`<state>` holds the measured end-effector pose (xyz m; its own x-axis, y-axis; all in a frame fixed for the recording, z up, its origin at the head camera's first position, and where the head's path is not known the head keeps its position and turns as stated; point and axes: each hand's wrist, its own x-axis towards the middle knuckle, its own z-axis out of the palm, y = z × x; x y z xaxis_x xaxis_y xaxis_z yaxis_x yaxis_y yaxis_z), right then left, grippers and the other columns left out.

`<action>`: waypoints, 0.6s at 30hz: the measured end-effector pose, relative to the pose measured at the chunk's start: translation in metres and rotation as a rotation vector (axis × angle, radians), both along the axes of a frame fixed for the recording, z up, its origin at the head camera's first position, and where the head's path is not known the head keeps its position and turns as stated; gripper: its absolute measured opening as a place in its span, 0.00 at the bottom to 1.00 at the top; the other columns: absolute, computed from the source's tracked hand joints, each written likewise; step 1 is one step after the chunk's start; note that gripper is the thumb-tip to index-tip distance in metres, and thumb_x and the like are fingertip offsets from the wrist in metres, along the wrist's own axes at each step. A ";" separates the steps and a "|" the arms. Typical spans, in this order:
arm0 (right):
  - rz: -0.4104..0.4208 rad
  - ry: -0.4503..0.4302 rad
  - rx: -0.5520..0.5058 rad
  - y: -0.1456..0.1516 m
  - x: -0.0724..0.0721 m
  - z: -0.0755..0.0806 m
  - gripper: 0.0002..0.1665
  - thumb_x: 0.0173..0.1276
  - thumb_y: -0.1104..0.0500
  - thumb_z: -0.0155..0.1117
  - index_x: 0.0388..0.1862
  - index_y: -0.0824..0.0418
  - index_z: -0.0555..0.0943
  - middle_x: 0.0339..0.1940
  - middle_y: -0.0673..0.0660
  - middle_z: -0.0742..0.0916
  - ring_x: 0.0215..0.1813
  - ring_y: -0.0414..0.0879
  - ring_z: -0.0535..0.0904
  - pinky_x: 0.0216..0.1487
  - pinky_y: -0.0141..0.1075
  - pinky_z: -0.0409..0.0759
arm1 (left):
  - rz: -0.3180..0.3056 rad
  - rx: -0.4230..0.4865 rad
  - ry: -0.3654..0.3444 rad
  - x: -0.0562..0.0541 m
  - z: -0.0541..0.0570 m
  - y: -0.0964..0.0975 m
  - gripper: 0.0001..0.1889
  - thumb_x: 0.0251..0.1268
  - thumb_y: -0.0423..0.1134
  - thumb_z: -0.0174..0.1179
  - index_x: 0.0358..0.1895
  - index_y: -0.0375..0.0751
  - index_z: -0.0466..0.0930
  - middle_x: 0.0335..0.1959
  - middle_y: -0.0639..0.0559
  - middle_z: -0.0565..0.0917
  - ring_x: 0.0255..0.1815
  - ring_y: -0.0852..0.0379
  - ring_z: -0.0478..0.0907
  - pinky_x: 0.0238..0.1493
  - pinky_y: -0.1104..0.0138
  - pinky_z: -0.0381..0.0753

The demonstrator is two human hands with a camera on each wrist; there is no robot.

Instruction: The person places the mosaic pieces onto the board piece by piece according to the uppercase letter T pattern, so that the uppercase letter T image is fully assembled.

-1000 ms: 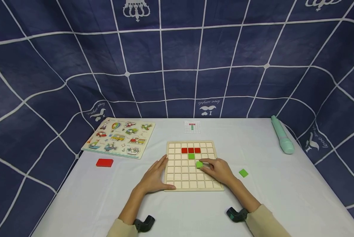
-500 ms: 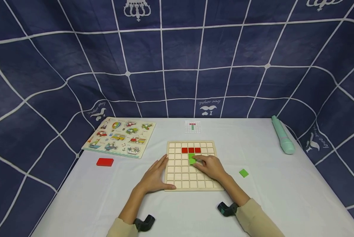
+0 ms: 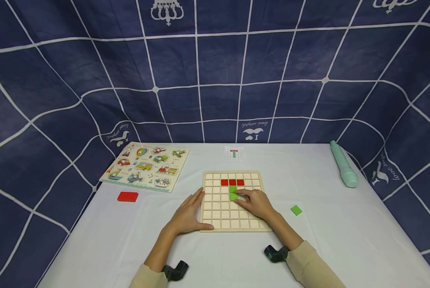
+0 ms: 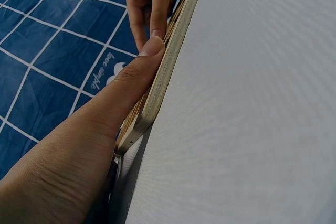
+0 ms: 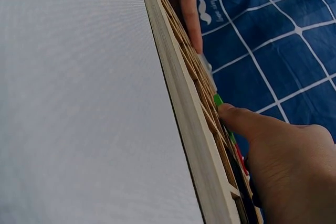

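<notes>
A wooden grid board lies on the white table in the head view. Three red tiles form a row on it, with a green tile below the middle one. Thumb and fingers of my right hand pinch a second green tile, directly under the first; in the right wrist view the thumb touches a green tile at board level. My left hand rests against the board's left side, fingers extended, its thumb on the near edge.
A loose green tile lies right of the board. A red block and a vehicle picture puzzle are at left. Behind the board sits a small pattern card; a mint-green microphone-shaped object lies at far right.
My right hand has moved left, bringing the green tile from one column further right to the spot under the first green tile. The left hand stays in place.
</notes>
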<state>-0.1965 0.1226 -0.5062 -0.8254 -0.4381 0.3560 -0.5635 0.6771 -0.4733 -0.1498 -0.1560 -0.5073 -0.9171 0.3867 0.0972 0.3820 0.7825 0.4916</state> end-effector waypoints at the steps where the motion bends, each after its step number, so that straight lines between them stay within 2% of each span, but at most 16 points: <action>1: 0.000 -0.001 -0.001 0.000 0.000 0.000 0.19 0.59 0.45 0.66 0.46 0.52 0.84 0.08 0.38 0.66 0.13 0.32 0.58 0.16 0.28 0.61 | 0.000 0.000 0.000 0.000 0.000 0.000 0.67 0.27 0.77 0.62 0.72 0.40 0.48 0.74 0.52 0.46 0.72 0.53 0.47 0.68 0.56 0.53; 8: 0.002 -0.003 -0.012 0.000 0.000 0.001 0.20 0.58 0.45 0.66 0.48 0.51 0.83 0.08 0.38 0.67 0.13 0.33 0.59 0.16 0.28 0.61 | -0.003 0.004 0.005 0.000 0.000 0.000 0.67 0.27 0.77 0.62 0.72 0.40 0.48 0.74 0.51 0.47 0.72 0.54 0.47 0.69 0.58 0.51; 18: 0.011 0.040 -0.050 0.005 0.002 -0.001 0.19 0.58 0.44 0.67 0.47 0.49 0.83 0.08 0.37 0.65 0.13 0.32 0.57 0.15 0.28 0.59 | 0.003 0.000 0.005 -0.001 -0.001 0.000 0.67 0.26 0.79 0.61 0.72 0.41 0.49 0.74 0.52 0.47 0.72 0.53 0.47 0.69 0.58 0.51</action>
<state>-0.1945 0.1279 -0.5071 -0.8053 -0.4276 0.4106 -0.5899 0.6467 -0.4836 -0.1504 -0.1556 -0.5085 -0.9176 0.3842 0.1017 0.3823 0.7836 0.4896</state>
